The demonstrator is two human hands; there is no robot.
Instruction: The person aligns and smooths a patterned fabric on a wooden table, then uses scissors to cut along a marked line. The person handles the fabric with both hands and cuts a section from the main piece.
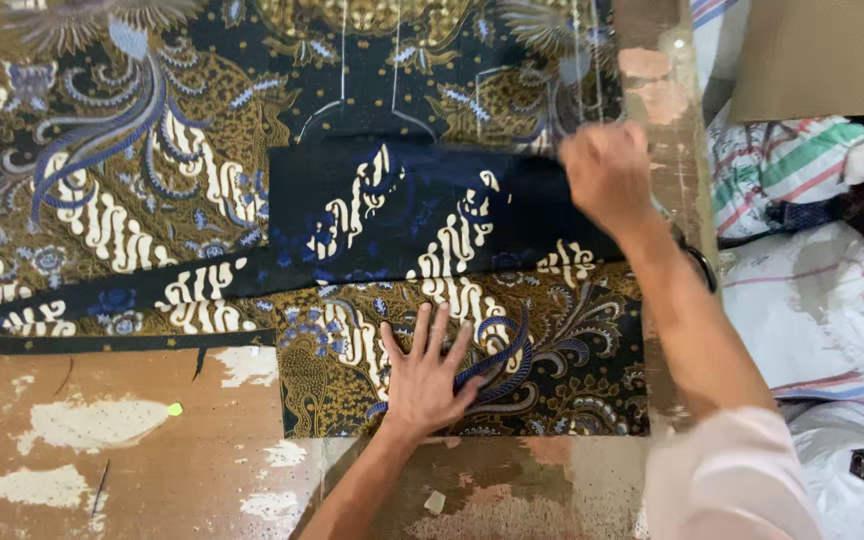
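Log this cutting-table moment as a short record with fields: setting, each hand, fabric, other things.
setting: worn wooden table with patchy paint, seen from above
fabric: dark batik cloth with gold, white and blue motifs, spread flat; a cut piece lies nearest the person
left hand: left hand pressed flat, fingers spread, on the cut piece
right hand: right hand closed at the cloth's far right edge, blurred; what it grips cannot be told
other things: bundled sacks and cloth to the right; small yellow-green chalk on the table

We stood in a tailoring workshop. Chalk-marked batik cloth covered a worn wooden cutting table, and bundled fabric sacks lay past its right edge.
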